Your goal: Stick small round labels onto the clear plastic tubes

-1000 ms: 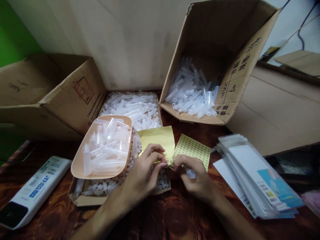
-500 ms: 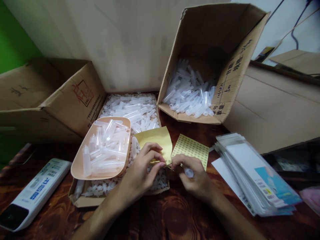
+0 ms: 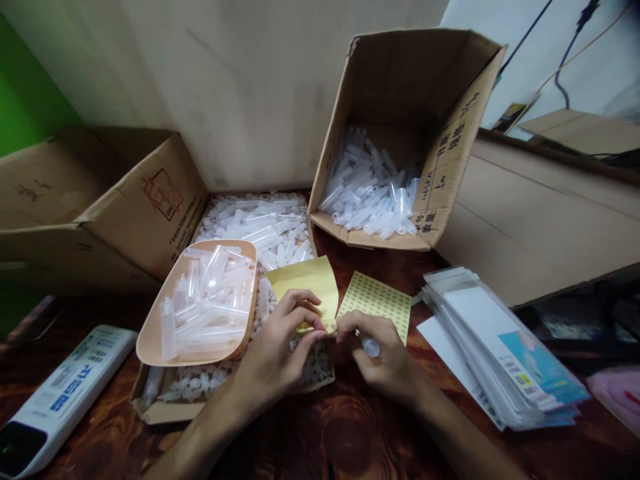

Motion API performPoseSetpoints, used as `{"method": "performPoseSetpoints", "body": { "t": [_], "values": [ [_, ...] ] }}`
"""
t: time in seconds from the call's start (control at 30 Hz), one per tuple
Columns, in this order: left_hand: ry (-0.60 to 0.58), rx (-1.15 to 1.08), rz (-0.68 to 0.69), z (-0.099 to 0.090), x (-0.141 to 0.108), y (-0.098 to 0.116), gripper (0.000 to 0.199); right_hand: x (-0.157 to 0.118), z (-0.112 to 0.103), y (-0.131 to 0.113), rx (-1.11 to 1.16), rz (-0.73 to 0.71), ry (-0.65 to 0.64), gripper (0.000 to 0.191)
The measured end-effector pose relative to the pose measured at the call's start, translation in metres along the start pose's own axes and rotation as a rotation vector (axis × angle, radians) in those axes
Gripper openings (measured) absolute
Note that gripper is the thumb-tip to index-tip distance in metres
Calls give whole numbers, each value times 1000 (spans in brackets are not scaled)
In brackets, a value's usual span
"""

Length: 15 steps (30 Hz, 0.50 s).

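Note:
My left hand [image 3: 285, 340] pinches the lower edge of a yellow sticker sheet [image 3: 313, 277] between thumb and fingers. Close beside it, my right hand [image 3: 383, 353] is curled around a small translucent plastic tube [image 3: 370, 347], whose rounded end shows between the fingers. The right fingertips meet near the sheet's lower corner; whether a sticker is between them is too small to tell. A second yellow sheet [image 3: 380, 297] printed with rows of small dark marks lies just behind my right hand. Left of my hands, a peach plastic tray [image 3: 150, 343] holds several clear tubes.
The tray rests on a shallow carton [image 3: 170, 411] full of small white plastic parts. A tilted cardboard box [image 3: 455, 180] of tubes stands behind. Plastic sleeves with cards [image 3: 480, 320] are stacked at right. A white printed box [image 3: 75, 380] lies left, near another cardboard box [image 3: 145, 200].
The view has shifted slightly, moving the scene a little left. My right fingertips have drawn in slightly at the sheet's corner; both hands keep nearly the same pose.

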<state>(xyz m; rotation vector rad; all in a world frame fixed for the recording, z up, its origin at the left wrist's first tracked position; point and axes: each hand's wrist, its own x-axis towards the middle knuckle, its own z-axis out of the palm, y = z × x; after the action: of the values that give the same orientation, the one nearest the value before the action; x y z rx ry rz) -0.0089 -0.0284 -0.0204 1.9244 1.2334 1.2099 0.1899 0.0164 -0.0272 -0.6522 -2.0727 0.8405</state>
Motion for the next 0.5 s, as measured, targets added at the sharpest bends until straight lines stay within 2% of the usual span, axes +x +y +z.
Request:
{"method": "performPoseSetpoints", "body": {
  "t": [0.23,0.5],
  "values": [
    [-70,-19,-38,-2,0,3,14,0,-1,-3,7,38,-23,25],
    [-90,-38,-68,-4,0,5,12,-1,1,-1,87,161,-13,16]
  ]
}}
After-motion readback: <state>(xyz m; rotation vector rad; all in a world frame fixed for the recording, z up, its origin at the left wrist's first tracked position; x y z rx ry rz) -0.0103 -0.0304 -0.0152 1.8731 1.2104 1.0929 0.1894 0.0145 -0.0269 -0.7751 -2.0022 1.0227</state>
